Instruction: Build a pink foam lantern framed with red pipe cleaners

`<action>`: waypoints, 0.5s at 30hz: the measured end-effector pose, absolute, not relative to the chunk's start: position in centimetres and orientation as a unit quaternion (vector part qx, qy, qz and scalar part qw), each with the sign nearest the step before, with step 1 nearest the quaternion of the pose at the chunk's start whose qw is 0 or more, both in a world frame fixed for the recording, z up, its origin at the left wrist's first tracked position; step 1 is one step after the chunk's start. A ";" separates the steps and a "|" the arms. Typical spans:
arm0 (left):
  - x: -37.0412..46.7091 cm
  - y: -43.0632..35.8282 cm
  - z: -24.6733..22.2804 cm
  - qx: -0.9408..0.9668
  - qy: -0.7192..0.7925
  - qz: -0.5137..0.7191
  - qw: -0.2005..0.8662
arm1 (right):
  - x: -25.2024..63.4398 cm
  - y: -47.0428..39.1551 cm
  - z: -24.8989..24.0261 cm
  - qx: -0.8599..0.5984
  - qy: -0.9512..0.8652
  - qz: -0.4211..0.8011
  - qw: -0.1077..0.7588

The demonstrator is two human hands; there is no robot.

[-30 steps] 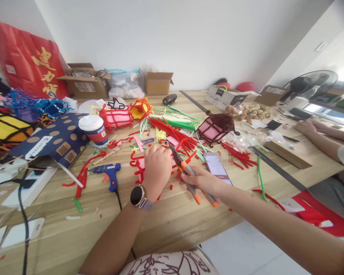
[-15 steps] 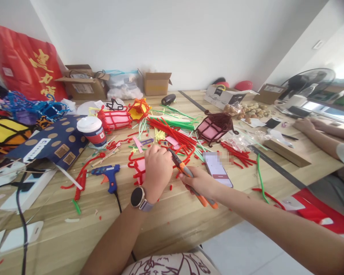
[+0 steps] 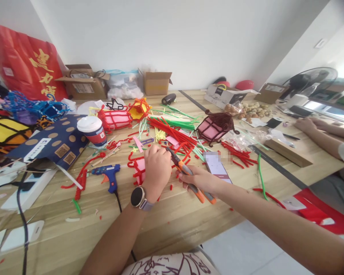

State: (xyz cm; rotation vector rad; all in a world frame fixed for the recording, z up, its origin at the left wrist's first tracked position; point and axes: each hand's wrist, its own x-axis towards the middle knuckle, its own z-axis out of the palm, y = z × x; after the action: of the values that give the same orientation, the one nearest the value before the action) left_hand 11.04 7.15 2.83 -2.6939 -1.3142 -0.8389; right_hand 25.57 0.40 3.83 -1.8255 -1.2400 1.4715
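My right hand point(image 3: 199, 178) is wrapped round the orange and grey handles of the pliers point(image 3: 186, 170). Their dark jaws meet the fingers of my left hand point(image 3: 157, 164), which are closed at the middle of the view. What those fingers pinch is hidden; a red pipe cleaner piece point(image 3: 185, 151) shows just beyond. Partly behind my left hand lies a small red frame with a pink panel point(image 3: 139, 168). A blue glue gun point(image 3: 110, 175) rests on the table to its left.
Red pipe cleaners point(image 3: 174, 131) and a brown lantern point(image 3: 215, 128) lie beyond my hands. A lidded cup point(image 3: 93, 131) stands left, a phone point(image 3: 218, 166) lies right. Another person's forearms point(image 3: 318, 133) rest at the far right.
The pliers' handles have shifted slightly up and to the left with my right hand. My left hand has barely moved.
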 end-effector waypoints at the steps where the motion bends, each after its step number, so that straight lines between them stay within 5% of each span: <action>1: 11.1 7.2 2.8 -0.867 -0.420 -0.267 0.013 | 25.6 0.4 4.1 -0.668 -0.452 0.540 0.238; 15: 11.2 7.1 2.6 -0.849 -0.443 -0.286 -0.010 | 25.9 1.1 2.2 -0.704 -0.518 0.404 0.270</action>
State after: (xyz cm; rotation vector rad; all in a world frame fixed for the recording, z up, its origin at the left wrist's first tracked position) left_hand 11.22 7.05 2.63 -2.6852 -1.4009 -0.9044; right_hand 25.94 1.14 2.17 -1.8971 -1.3945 1.0890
